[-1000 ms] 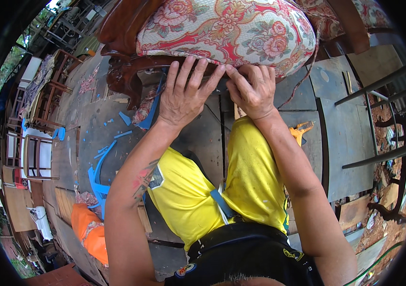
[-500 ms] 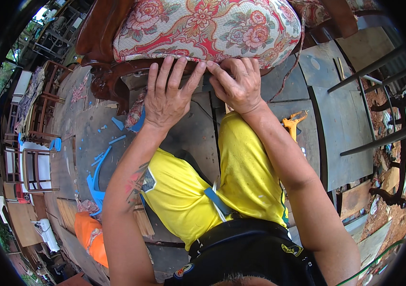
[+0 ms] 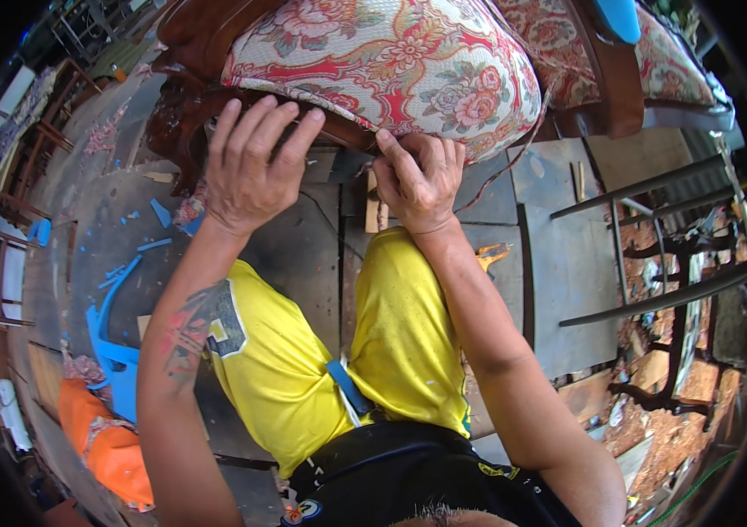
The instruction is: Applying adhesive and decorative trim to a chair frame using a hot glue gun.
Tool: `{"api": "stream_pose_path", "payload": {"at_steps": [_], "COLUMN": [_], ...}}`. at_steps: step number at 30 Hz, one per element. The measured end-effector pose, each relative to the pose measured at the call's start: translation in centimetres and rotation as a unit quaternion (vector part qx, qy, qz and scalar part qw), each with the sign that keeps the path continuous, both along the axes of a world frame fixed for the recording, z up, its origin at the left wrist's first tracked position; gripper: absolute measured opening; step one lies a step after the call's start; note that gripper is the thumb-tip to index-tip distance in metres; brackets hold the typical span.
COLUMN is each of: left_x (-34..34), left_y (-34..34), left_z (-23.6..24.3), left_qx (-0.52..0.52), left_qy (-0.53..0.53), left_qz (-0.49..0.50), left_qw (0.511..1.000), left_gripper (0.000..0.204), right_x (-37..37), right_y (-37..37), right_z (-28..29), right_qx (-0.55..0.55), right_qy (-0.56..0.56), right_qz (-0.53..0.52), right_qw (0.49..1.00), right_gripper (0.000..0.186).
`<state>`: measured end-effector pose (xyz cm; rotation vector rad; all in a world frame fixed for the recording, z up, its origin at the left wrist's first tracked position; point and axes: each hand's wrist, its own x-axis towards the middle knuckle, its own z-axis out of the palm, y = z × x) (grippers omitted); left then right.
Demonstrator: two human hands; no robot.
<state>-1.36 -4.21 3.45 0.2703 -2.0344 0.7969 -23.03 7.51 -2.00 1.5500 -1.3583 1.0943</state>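
Observation:
In front of me is a chair seat (image 3: pixel 417 61) covered in floral fabric, cream with red scrolls and roses. Its carved, dark brown wooden frame (image 3: pixel 182 119) shows below and to the left. My right hand (image 3: pixel 422 183) has its fingers curled, pinching the fabric's lower edge (image 3: pixel 363 120) where it meets the wooden rail. My left hand (image 3: pixel 255 167) lies apart from it, fingers spread and stretched toward the rail farther left. The left fingertips reach the wood just under the fabric edge; whether they press on it I cannot tell.
An orange tool (image 3: pixel 492 255) lies on the floorboards beyond my right forearm. Blue scraps (image 3: pixel 161 213) and a larger blue piece (image 3: pixel 119 351) are scattered left, near an orange cloth (image 3: pixel 106 443). A twisted cord (image 3: pixel 505 169) hangs by the seat. Metal bars (image 3: pixel 654 303) stand at the right.
My left hand has moved left along the rail, away from my right hand. The right hand still grips the fabric edge. The view has shifted, showing more of the upholstery at upper right.

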Motion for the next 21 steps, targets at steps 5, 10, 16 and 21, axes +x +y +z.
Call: {"api": "stream_pose_path", "payload": {"at_steps": [5,10,16,21], "left_x": [-1.1,-4.3,-6.2,-6.3], "left_y": [-0.4,-0.1,-0.5,-0.2], "left_z": [0.2,0.0,-1.7,-3.1], "left_qx": [0.039,0.093,0.137,0.157], "left_qy": [0.154,0.275,0.430,0.372], "left_qz": [-0.071,-0.084,-0.130,-0.052], "left_qw": [0.985,0.953,0.883,0.913], "left_gripper": [0.053,0.044,0.041,0.056], "right_x": [0.4,0.4,0.6,0.4], "right_y": [-0.5,-0.9,-0.6,-0.2], "right_z": [0.1,-0.7,-0.6,0.3], "right_qx": [-0.014,-0.037,-0.010,-0.004], "right_qy": [0.004,0.012,0.033,0.080], "right_qz": [-0.001,-0.019,-0.023,-0.038], "right_qw": [1.000,0.999,0.999,0.996], "right_gripper": [0.051,0.055,0.052,0.040]}}
